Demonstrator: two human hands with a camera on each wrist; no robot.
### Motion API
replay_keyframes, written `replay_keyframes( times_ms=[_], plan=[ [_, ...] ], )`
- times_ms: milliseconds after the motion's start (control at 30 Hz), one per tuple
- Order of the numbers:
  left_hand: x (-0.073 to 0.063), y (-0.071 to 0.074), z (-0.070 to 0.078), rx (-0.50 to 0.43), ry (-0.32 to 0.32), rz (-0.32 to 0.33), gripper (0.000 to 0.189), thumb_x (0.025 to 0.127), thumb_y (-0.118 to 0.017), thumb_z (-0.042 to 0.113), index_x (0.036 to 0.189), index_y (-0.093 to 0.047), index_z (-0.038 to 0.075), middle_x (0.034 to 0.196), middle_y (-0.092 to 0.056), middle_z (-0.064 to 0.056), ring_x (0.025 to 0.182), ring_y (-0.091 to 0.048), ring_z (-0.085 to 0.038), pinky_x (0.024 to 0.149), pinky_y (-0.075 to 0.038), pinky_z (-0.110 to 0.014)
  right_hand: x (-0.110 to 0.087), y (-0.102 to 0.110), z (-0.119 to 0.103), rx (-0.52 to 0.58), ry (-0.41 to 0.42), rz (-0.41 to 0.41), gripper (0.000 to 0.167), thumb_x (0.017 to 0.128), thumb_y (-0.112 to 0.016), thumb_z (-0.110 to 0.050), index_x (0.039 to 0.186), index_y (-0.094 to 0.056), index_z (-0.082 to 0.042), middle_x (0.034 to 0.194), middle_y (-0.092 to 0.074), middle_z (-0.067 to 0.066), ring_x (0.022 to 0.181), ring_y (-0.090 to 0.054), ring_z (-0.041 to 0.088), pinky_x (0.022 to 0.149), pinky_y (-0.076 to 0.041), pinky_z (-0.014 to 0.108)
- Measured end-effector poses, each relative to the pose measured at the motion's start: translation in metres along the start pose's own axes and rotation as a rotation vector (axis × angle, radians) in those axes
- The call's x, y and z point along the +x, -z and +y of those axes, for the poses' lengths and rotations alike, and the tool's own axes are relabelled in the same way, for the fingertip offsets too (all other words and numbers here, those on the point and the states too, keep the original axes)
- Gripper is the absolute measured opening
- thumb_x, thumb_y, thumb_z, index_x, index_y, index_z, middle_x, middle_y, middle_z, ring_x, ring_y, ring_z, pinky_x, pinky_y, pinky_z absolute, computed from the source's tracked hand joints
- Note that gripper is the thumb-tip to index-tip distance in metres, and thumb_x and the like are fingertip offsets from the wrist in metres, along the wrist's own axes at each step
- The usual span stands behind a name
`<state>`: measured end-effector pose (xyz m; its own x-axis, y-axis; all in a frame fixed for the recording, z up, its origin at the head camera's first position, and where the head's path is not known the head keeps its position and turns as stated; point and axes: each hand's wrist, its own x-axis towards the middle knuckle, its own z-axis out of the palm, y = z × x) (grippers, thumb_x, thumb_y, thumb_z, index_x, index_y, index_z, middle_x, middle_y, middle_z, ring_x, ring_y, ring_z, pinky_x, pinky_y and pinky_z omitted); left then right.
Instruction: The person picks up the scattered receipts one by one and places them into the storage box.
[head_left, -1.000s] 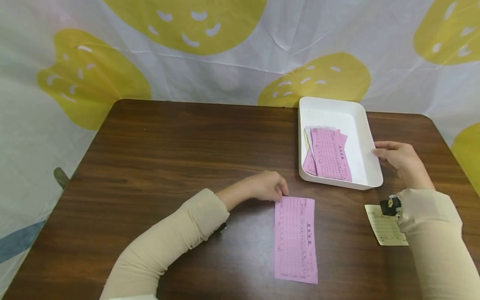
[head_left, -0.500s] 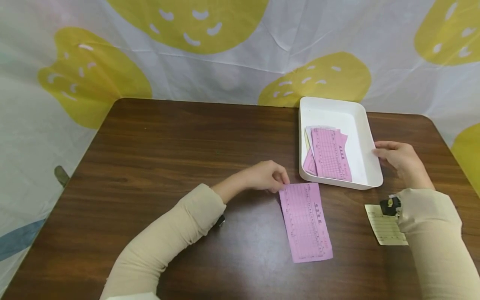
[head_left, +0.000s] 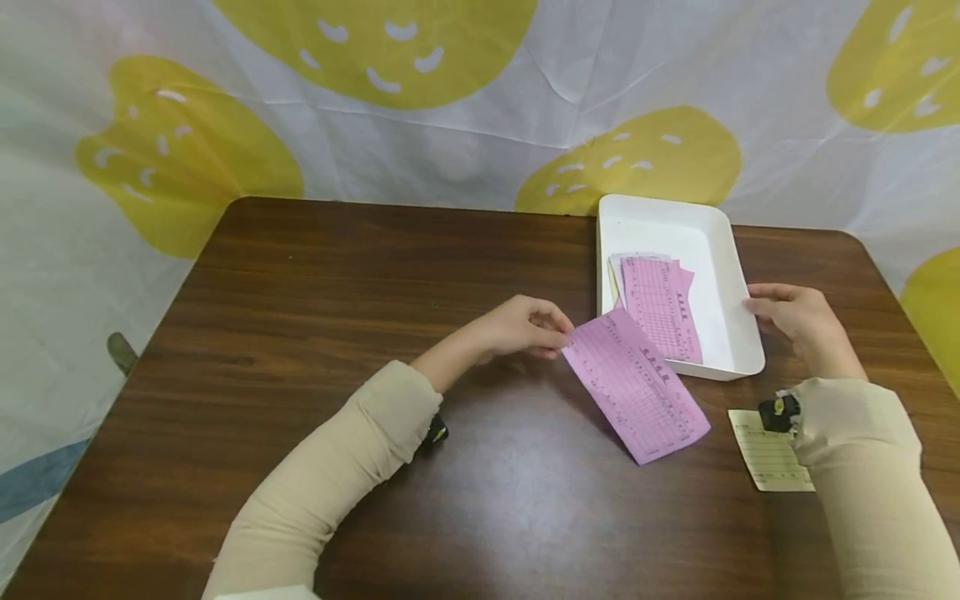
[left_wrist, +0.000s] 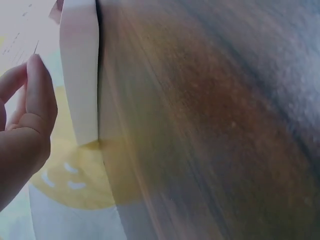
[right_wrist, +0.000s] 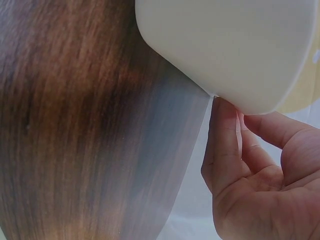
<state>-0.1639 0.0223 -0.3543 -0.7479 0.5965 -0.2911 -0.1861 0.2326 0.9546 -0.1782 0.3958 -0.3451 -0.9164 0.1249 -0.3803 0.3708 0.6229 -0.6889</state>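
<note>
My left hand pinches one corner of a pink printed slip between thumb and fingertips. The slip hangs tilted above the table, its upper corner overlapping the near-left corner of a white tray. Inside that tray lies a fanned pile of slips, pink on top with white and yellow edges showing. At the tray's right side my right hand grips the wall; in the right wrist view the thumb and fingers meet at the tray's edge. The left wrist view shows the left fingertips pressed together beside the tray wall.
A yellow slip lies on the brown wooden table, partly under the right wrist and its camera. Behind the table hangs a white cloth with large yellow shapes. The tray stands near the table's back edge.
My left hand has lifted the pink slip off the table and moved it up towards the tray, and the slip has swung to a slant. The right hand and tray have stayed put.
</note>
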Motion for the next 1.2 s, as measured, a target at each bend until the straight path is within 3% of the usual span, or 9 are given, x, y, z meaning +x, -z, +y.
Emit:
replay_keyframes(
  times_ms=[233, 400, 533, 667, 833, 1000, 1200],
  plan=[
    [0.006, -0.001, -0.001, -0.212, 0.004, 0.127, 0.028, 0.091, -0.057, -0.004, 0.118, -0.056, -0.011, 0.09, -0.06, -0.007, 0.079, -0.062, -0.015, 0.098, -0.051, -0.043, 0.0, 0.001, 0.001, 0.013, 0.015, -0.004, 0.06, 0.096, -0.051, -0.035, 0.139, -0.037, 0.004, 0.08, -0.043, -0.037, 0.075, -0.049, -0.017, 0.07, -0.049, 0.007],
    [0.009, -0.005, 0.0, -0.323, -0.012, 0.201, 0.029, 0.091, -0.057, -0.003, 0.119, -0.056, -0.01, 0.088, -0.061, -0.006, 0.075, -0.061, -0.011, 0.101, -0.049, -0.043, 0.001, 0.001, 0.002, 0.057, 0.04, -0.017, 0.04, 0.096, -0.053, -0.03, 0.128, -0.047, -0.007, 0.078, -0.048, -0.039, 0.076, -0.05, -0.017, 0.07, -0.049, 0.006],
    [0.014, -0.011, 0.001, -0.405, -0.032, 0.273, 0.028, 0.091, -0.058, -0.003, 0.118, -0.057, -0.009, 0.087, -0.061, -0.005, 0.073, -0.061, -0.01, 0.096, -0.052, -0.038, 0.0, 0.002, 0.001, 0.074, 0.038, -0.016, 0.025, 0.096, -0.053, -0.029, 0.117, -0.05, -0.015, 0.078, -0.049, -0.038, 0.076, -0.05, -0.015, 0.07, -0.049, 0.007],
    [0.026, -0.019, -0.004, -0.48, -0.053, 0.34, 0.025, 0.09, -0.059, -0.003, 0.115, -0.058, -0.007, 0.088, -0.062, -0.006, 0.077, -0.063, -0.012, 0.085, -0.058, -0.027, -0.001, 0.002, 0.0, 0.05, 0.022, -0.01, 0.034, 0.096, -0.052, -0.03, 0.124, -0.048, -0.009, 0.077, -0.048, -0.038, 0.076, -0.049, -0.014, 0.07, -0.049, 0.008],
    [0.039, -0.03, -0.008, -0.523, -0.095, 0.393, 0.022, 0.09, -0.059, -0.004, 0.112, -0.06, -0.006, 0.087, -0.064, -0.006, 0.077, -0.064, -0.011, 0.08, -0.059, -0.024, -0.001, 0.002, -0.002, 0.018, 0.001, -0.006, 0.05, 0.097, -0.05, -0.031, 0.135, -0.04, 0.0, 0.076, -0.046, -0.038, 0.077, -0.049, -0.013, 0.07, -0.049, 0.008],
    [0.038, -0.043, 0.003, -0.55, -0.092, 0.43, 0.025, 0.089, -0.058, -0.006, 0.114, -0.059, -0.01, 0.085, -0.061, -0.007, 0.076, -0.062, -0.013, 0.082, -0.059, -0.026, -0.003, 0.001, -0.003, 0.013, -0.016, -0.001, 0.037, 0.098, -0.048, -0.031, 0.129, -0.046, -0.01, 0.076, -0.046, -0.038, 0.078, -0.049, -0.012, 0.07, -0.048, 0.008],
    [0.041, -0.056, 0.008, -0.538, -0.093, 0.456, 0.025, 0.089, -0.058, -0.006, 0.114, -0.059, -0.012, 0.096, -0.065, -0.019, 0.082, -0.063, -0.02, 0.088, -0.057, -0.033, -0.003, 0.001, -0.002, 0.029, -0.01, 0.001, 0.027, 0.098, -0.048, -0.029, 0.122, -0.048, -0.016, 0.076, -0.046, -0.038, 0.078, -0.048, -0.012, 0.07, -0.048, 0.008]
  ],
)
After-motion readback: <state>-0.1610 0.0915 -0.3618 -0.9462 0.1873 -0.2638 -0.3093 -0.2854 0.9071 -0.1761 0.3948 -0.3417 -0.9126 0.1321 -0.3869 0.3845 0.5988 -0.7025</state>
